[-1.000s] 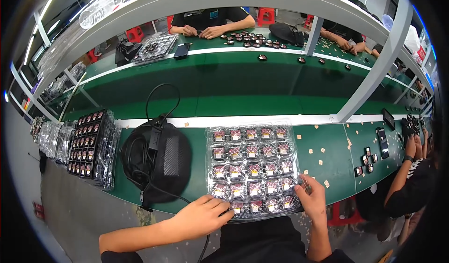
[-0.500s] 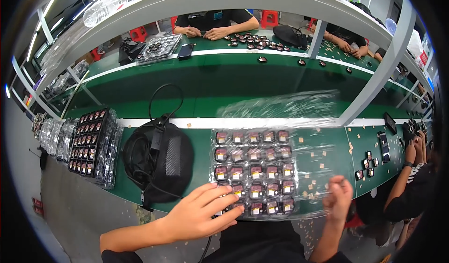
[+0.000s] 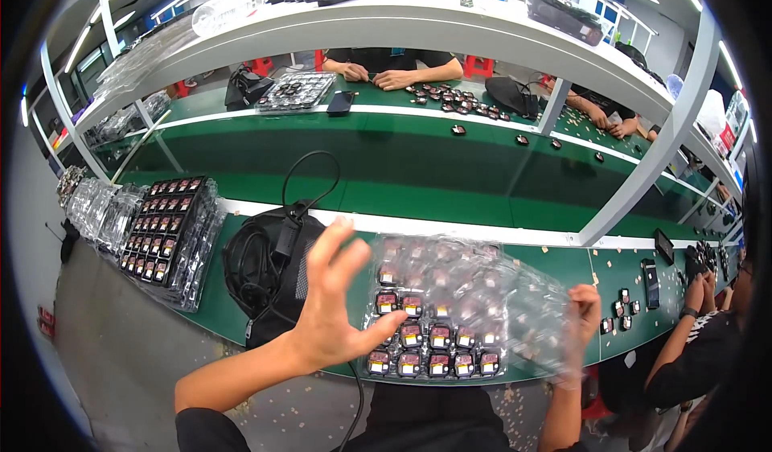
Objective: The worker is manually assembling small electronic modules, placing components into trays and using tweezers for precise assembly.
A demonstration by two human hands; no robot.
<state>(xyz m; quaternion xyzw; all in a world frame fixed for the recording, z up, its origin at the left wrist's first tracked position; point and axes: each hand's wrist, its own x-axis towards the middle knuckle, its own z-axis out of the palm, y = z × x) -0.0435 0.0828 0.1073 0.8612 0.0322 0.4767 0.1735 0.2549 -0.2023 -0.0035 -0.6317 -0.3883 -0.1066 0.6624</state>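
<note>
A clear plastic tray (image 3: 373, 311) lies in front of me, holding rows of small square black devices (image 3: 439, 337) with pinkish faces and white-yellow labels. Over its back and right part hangs a clear plastic cover sheet (image 3: 539, 315), tilted and blurred in places. My right hand (image 3: 587, 307) is closed on the sheet's right edge, past the tray's right side. Raised above the tray's left side, my left hand (image 3: 330, 307) has its fingers spread and holds nothing. Its thumb overlaps the devices in view; I cannot tell whether it touches them.
A black bag (image 3: 310, 279) with a coiled cable stands left of the tray, beside stacked filled trays (image 3: 165, 227). A slanted grey post (image 3: 647, 154) and overhead shelf (image 3: 402, 22) frame the bench. Loose devices (image 3: 624, 295) lie right; co-workers' hands work across and at right.
The clear sheet has come down from behind the tray onto its back rows. My left hand has lifted off the tray's front left, fingers spreading. The view has shifted somewhat.
</note>
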